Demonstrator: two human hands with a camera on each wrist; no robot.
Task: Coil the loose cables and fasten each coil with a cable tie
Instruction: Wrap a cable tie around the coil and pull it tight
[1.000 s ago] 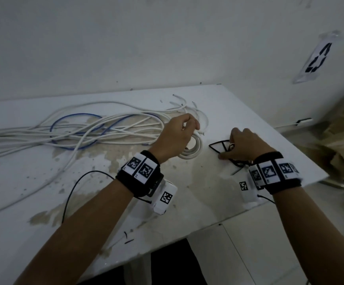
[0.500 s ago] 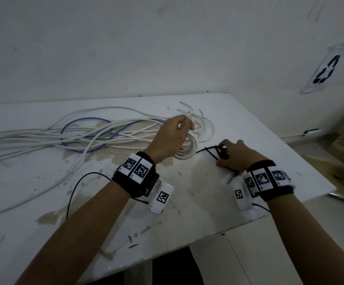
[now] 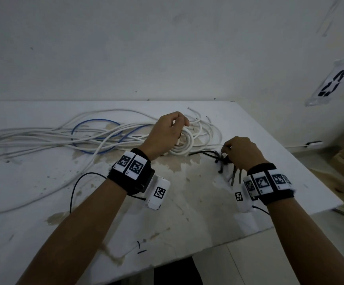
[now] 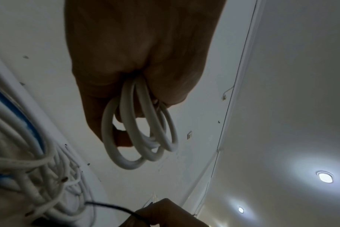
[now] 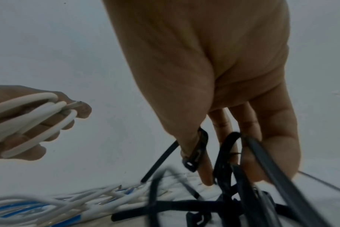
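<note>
Left hand (image 3: 168,135) grip closed round springy white coil (image 4: 138,135); right hand (image 3: 242,154) pinches light, stiff tie (image 5: 194,153): wrap beside the fingers.

Hands: two, my left hand (image 3: 166,134) and my right hand (image 3: 242,152).
Coils: one white coil (image 4: 140,130) in my left fingers, four loops showing.
Blue cables: one blue cable (image 3: 94,122) in the pile.
White cables: a loose pile of white cables (image 3: 43,138), too tangled to count.
Cable ties: a bunch of black cable ties (image 5: 233,192), number unclear.
Ceiling lights: two ceiling lights (image 4: 324,176).
</note>
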